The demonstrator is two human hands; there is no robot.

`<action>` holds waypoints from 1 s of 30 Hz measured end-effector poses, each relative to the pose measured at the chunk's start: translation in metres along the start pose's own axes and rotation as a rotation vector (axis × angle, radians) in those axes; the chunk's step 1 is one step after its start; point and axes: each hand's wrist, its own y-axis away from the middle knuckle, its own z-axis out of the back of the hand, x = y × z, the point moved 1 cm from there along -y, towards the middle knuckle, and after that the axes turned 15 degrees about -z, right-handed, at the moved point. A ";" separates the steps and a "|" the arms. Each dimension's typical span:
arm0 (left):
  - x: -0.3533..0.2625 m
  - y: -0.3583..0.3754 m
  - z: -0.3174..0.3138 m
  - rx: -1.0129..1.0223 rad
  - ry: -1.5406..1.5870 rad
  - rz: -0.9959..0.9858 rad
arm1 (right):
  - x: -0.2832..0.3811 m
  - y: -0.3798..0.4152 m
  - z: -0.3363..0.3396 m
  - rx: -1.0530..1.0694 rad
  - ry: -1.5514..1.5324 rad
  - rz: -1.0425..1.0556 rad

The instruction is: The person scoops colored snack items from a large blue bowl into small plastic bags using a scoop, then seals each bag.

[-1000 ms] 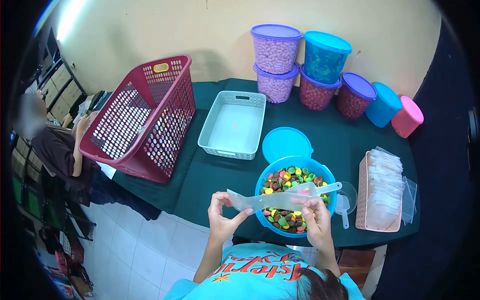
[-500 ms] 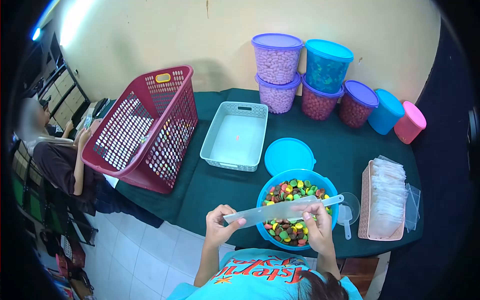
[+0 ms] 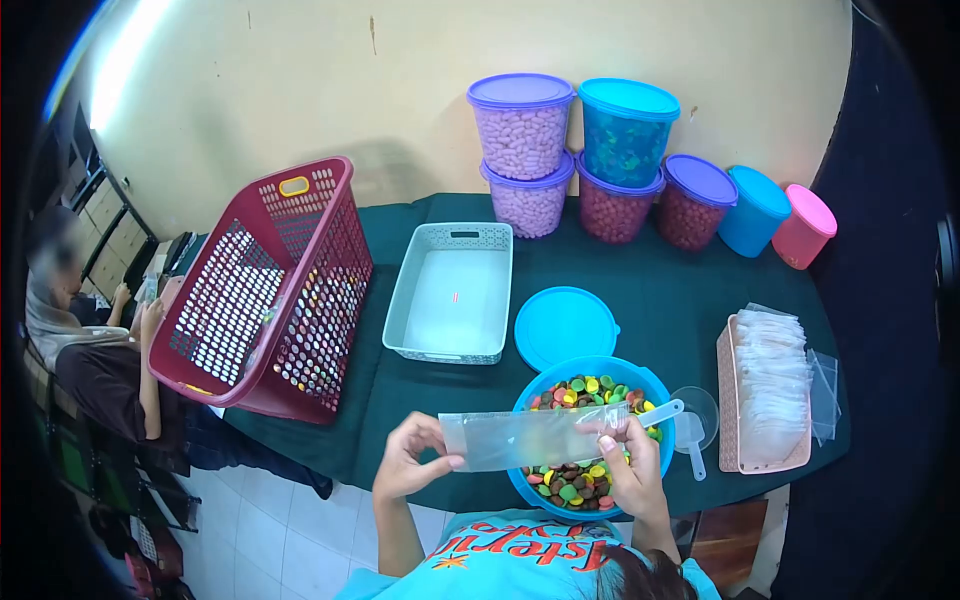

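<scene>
A clear, flat plastic bag is stretched sideways over a blue bowl of coloured round candies. My left hand pinches the bag's left end between thumb and fingers. At the bag's right end, my right hand grips it, with a white handle sticking out beside the fingers. To the right of the bowl lies a small clear scoop by a round transparent dish.
Around lie a blue lid, pale tray, maroon basket, pink basket of bags and lidded tubs along the wall. A seated person holds something at the left.
The bag has turned its broad face to the camera and its left end has dropped slightly. The view has shifted a little.
</scene>
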 end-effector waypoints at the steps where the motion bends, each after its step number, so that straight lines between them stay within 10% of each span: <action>1: -0.007 -0.005 0.002 -0.007 -0.018 -0.065 | 0.004 0.000 0.000 -0.012 0.014 -0.011; 8: -0.043 -0.032 0.021 0.057 0.029 -0.299 | 0.042 0.006 -0.005 0.174 0.433 0.410; 13: -0.042 -0.034 -0.020 0.704 -0.110 -0.015 | 0.042 0.010 -0.021 0.347 0.570 0.613; 30: 0.001 0.004 -0.045 0.594 0.113 0.013 | 0.026 0.008 -0.030 0.450 0.418 0.660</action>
